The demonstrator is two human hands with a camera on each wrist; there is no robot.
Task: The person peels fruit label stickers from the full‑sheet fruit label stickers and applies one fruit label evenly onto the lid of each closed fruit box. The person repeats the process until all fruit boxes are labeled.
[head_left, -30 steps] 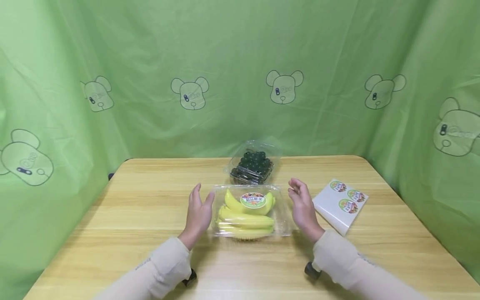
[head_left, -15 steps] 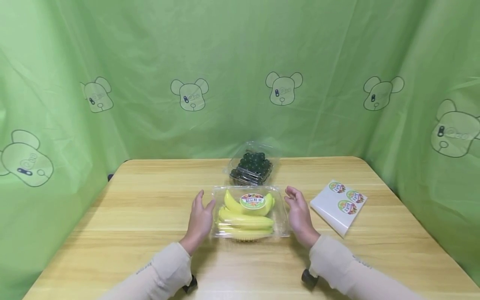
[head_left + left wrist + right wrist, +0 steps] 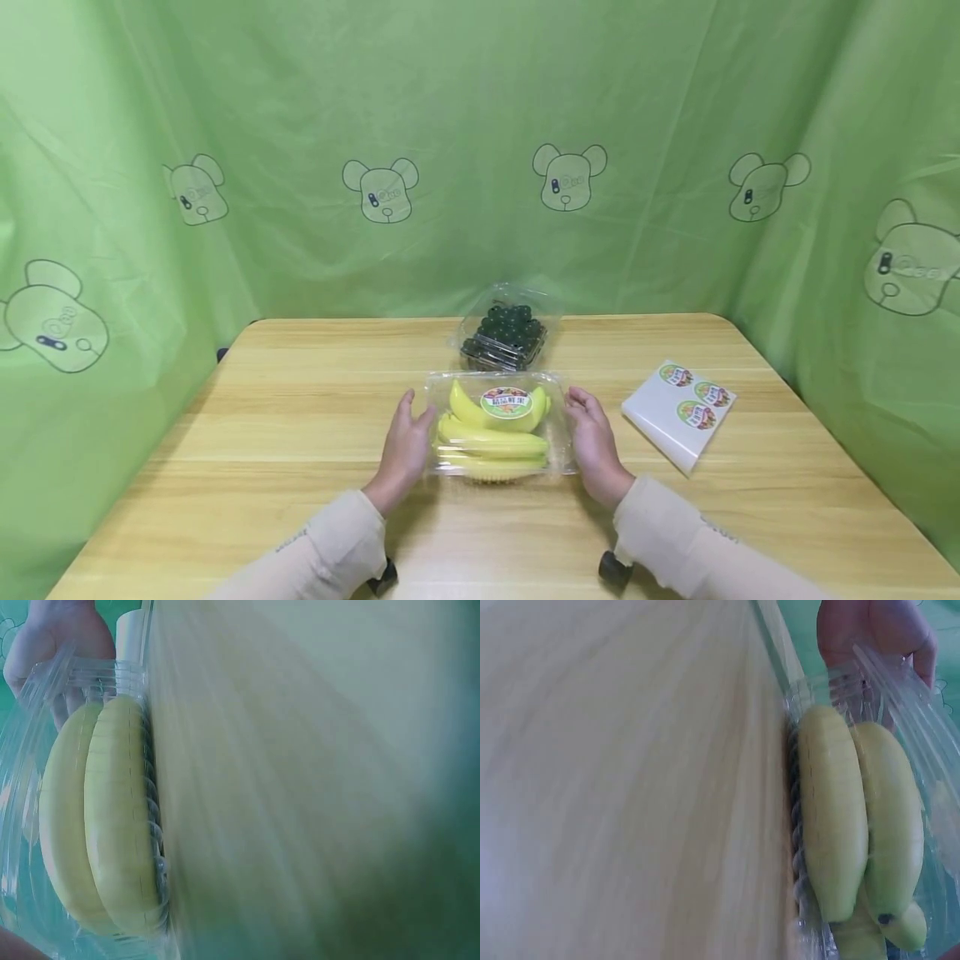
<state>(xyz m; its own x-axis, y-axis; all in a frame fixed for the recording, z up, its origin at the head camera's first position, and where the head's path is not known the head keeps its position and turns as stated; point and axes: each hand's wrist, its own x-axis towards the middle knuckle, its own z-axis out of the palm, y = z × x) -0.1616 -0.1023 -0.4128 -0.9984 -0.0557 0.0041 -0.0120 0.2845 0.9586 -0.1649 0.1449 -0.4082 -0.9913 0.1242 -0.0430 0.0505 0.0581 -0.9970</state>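
Note:
A clear plastic clamshell box (image 3: 562,454) with yellow bananas (image 3: 491,437) inside lies at the middle of the table. On its lid is a round fruit sticker (image 3: 507,402). My left hand (image 3: 405,450) is at the box's left side, thumb up and fingertips right at the wall. At the opposite side my right hand (image 3: 596,446) has its fingers slightly bent along the edge. In the left wrist view the right hand (image 3: 64,637) shows behind the box's far end, fingers partly seen through the plastic. The right wrist view shows the left hand (image 3: 874,630) likewise.
Behind the banana box stands another clear box (image 3: 551,304) with a bunch of dark grapes (image 3: 510,325), its lid raised. A white sheet (image 3: 660,412) with several round stickers lies right of my right hand. Green curtains (image 3: 465,100) surround the wooden table (image 3: 285,408).
Both hands have moved inward and slightly towards me, from standing apart from the box to right at its sides. The box, grapes and sticker sheet have stayed in place.

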